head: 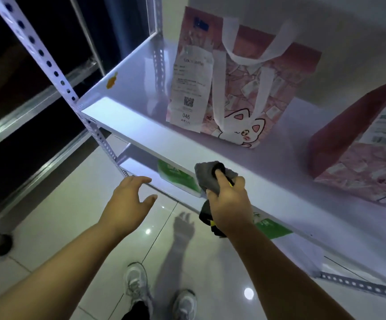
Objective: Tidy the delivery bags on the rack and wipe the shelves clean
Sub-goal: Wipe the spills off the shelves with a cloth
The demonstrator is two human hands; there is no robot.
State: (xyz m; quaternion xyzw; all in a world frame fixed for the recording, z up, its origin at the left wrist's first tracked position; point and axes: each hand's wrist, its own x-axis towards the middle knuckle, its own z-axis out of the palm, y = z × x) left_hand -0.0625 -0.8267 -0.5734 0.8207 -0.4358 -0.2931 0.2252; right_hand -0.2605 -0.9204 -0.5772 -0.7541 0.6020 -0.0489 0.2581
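Observation:
A pink delivery bag (240,93) with a cat print, white handles and a long receipt stands upright on the white shelf (141,88). A second pink bag (363,153) leans at the right edge of the view. My right hand (230,204) is closed around a grey cloth (208,179) with black and yellow parts, held at the shelf's front edge. My left hand (127,199) hovers open, fingers spread, just in front of the shelf edge and holds nothing.
A perforated metal upright (55,72) rises at the rack's left front corner. Green bags (178,176) sit on the lower shelf. An orange sticker (112,81) marks the shelf's left part. Glossy floor tiles and my shoes (159,294) are below; dark glass panels stand to the left.

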